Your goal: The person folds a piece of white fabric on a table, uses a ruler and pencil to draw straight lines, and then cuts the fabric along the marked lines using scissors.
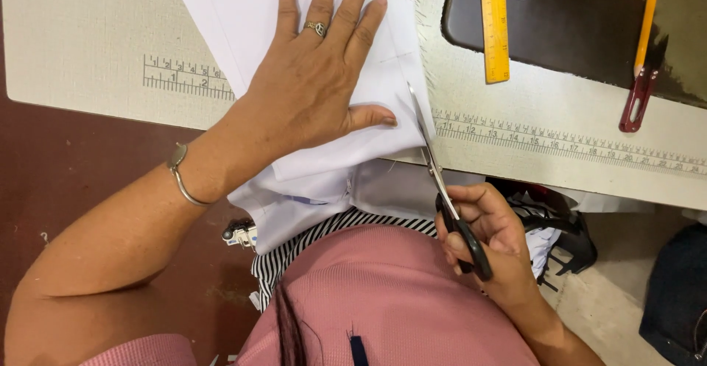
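Pressing flat on a sheet of white fabric (383, 79), the left hand (313, 79) is lying with its fingers spread wide and its thumb pointing toward the fabric's right edge; nothing is being gripped, the palm is simply weighing the cloth down. A ring is sitting on one finger and a thin metal bangle (180, 178) is circling the wrist. The fabric is lying on a pale worktable (81, 34) printed with ruler markings along its near edge, and its lower part is hanging off the table toward the person's lap.

The right hand (486, 237) is closing firmly around the black handles of a pair of scissors (442, 189), fingers threaded through the loops. The blades are pointing away from the person, nearly closed, with the tip touching the fabric's right edge just beside the left thumb.

Farther back on the table, a yellow ruler (495, 23) is lying across a dark machine base (574, 27), and a yellow pencil with a dark red clip (642, 57) is resting well apart to the right.
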